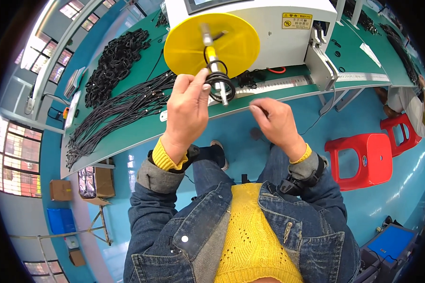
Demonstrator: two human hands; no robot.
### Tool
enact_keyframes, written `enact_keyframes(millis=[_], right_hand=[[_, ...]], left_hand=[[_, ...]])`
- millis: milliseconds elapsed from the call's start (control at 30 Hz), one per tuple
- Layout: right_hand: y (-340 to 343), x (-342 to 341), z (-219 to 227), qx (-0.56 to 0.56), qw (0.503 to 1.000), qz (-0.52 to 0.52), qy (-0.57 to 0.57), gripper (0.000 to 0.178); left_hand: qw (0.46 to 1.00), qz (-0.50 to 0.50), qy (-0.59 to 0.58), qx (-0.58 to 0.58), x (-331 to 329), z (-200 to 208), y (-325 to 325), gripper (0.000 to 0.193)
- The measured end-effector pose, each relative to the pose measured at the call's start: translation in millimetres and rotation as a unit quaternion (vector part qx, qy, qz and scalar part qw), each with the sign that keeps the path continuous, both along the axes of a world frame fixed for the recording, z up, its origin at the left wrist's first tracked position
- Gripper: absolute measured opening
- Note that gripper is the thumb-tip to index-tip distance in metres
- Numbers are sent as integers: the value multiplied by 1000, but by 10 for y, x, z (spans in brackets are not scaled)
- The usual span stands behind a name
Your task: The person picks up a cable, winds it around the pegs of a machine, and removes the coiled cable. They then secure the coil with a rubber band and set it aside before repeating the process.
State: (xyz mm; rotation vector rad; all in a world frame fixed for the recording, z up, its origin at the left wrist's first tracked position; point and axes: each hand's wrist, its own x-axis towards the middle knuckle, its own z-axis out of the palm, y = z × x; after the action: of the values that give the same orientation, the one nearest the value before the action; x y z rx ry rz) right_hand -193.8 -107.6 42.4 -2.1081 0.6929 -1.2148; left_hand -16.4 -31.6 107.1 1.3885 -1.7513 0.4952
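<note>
A loop of black cable (227, 84) is wound around the metal posts (216, 66) that stick out of a round yellow disc (184, 45). The disc is on the front of a white winding machine (278, 42) and looks smeared by motion. My left hand (189, 108) is at the left of the coil, its fingers closed on the cable by the posts. To the right and apart from the coil, my right hand (278, 122) hangs in front of the bench edge with fingers curled in. Whatever may be inside that hand is hidden.
Long black cables (123, 108) lie in a bundle on the green bench (113, 141), left of the machine. Behind them is a heap of coiled black cables (118, 59). A metal ruler (283, 86) runs along the bench. Red stools (363, 160) stand at right, cardboard boxes (97, 181) at left.
</note>
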Motion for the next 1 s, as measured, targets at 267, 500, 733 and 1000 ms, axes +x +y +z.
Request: enact_keyframes(millis=[267,500,733,1000], right_hand=[[-72,269,275,-39,999,8,-18,19],[-25,312,253,52,992,28,-114,19],[-7,358,193,93,974,21,-206,14],[-12,341,116,192,959,93,-188,11]], left_hand=[[987,78,-137,35,-318,173,26,28],[981,47,-187,-10,-276,155,15,27],[991,38,-132,-1,-314,168,-8,22],[989,22,-147,10,-330,244,-31,20]])
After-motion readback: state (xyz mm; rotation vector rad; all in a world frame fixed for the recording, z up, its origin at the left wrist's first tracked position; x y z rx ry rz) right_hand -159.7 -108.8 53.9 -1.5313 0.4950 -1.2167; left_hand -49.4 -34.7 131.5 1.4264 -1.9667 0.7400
